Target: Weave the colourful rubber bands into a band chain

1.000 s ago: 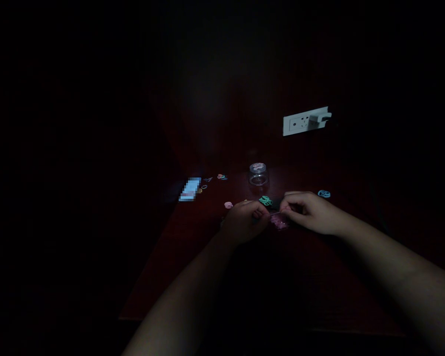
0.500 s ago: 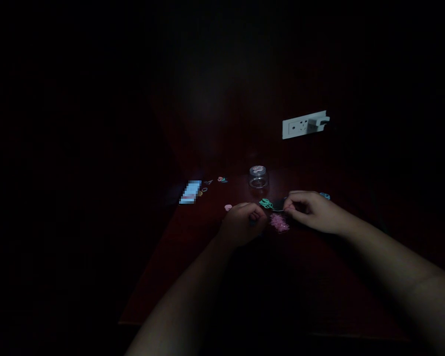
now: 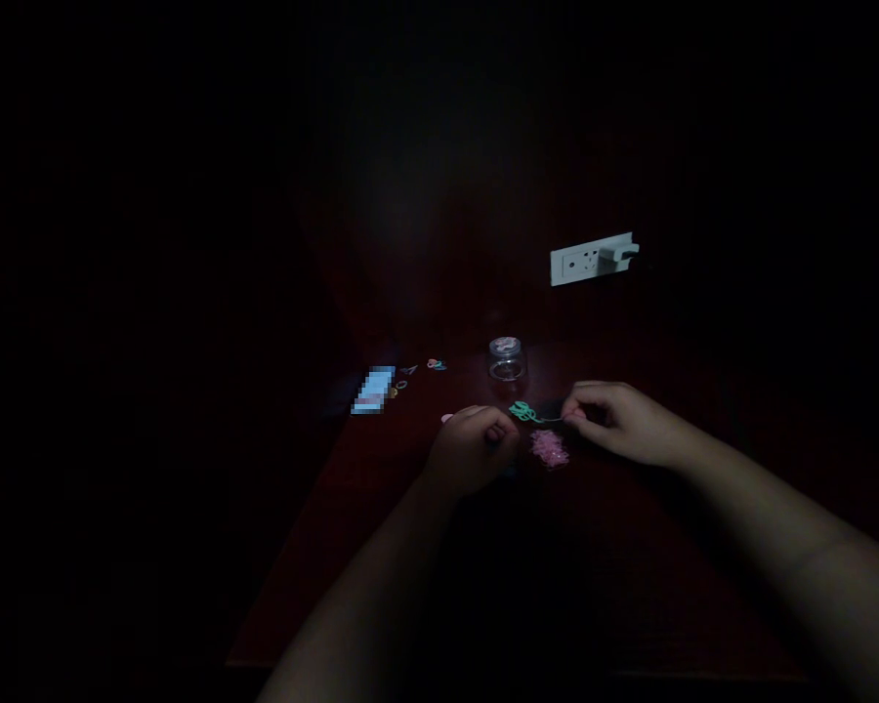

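Note:
My right hand (image 3: pixel 615 420) is closed in a pinch, thumb against forefinger. At its fingertips is the end of a thin pale strand (image 3: pixel 552 420), which runs left toward a looped green cord bundle (image 3: pixel 522 412) on the table. My left hand (image 3: pixel 473 447) is curled with its fingertips pressed together; whatever it holds, if anything, is too dark to make out. Between and slightly below the hands lies a heap of small pink pieces (image 3: pixel 549 448). A round pink piece (image 3: pixel 446 418) shows partly from behind my left hand.
Behind the hands stands a clear lidded jar (image 3: pixel 506 361) on the dark red table (image 3: pixel 381 517). To the left lie a lit phone (image 3: pixel 373 391), small scissors-like items (image 3: pixel 408 370) and little coloured pieces (image 3: pixel 436 364). A wall socket (image 3: pixel 592 260) carries a plug. Surroundings are very dark.
The view has shifted slightly, so the table things sit a little lower and further left. My left hand has drawn slightly left, away from the pink heap; my right hand keeps its pinch.

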`<control>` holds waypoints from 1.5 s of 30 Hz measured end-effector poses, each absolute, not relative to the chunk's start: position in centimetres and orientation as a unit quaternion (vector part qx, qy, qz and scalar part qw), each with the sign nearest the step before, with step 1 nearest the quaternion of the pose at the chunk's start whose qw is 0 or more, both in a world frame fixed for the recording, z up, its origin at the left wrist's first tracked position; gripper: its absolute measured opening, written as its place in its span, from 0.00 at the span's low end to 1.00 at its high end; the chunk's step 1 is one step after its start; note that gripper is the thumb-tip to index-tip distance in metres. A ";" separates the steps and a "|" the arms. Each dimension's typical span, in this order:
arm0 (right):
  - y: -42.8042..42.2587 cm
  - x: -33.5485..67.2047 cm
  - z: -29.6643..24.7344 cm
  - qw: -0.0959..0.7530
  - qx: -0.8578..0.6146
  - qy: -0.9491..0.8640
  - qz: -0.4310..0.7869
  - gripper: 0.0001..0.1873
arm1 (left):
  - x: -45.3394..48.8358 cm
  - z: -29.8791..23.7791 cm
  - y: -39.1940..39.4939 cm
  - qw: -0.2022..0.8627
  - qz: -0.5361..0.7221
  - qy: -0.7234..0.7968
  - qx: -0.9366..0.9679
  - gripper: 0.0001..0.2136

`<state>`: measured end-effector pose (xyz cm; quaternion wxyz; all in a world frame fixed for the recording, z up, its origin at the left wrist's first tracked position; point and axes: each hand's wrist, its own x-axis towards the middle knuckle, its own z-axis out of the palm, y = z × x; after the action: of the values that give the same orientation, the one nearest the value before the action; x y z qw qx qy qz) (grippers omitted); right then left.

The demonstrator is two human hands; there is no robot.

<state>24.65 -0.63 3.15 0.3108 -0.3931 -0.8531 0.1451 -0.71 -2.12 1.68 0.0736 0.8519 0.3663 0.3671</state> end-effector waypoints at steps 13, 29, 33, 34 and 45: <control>-1.2 32.7 1.5 0.312 -0.513 -0.781 0.169 0.15 | -0.7 1.6 -1.9 0.066 0.380 0.383 0.840 0.03; -1.4 31.9 1.4 0.286 -0.510 -0.796 0.156 0.11 | -1.0 1.3 -1.8 0.073 0.370 0.378 0.846 0.04; -1.3 32.0 1.5 0.272 -0.512 -0.802 0.146 0.12 | -1.0 1.4 -1.9 0.081 0.372 0.381 0.842 0.04; -1.2 32.0 1.4 0.271 -0.512 -0.802 0.147 0.13 | -1.0 1.5 -1.9 0.083 0.372 0.382 0.842 0.04; -1.2 32.2 1.4 0.277 -0.511 -0.801 0.146 0.13 | -0.9 1.5 -2.0 0.081 0.393 0.380 0.834 0.04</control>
<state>32.20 -1.20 1.41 0.2774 -0.5107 -0.8006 0.1459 -0.89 -1.98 1.54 0.0806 0.8337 0.3800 0.3926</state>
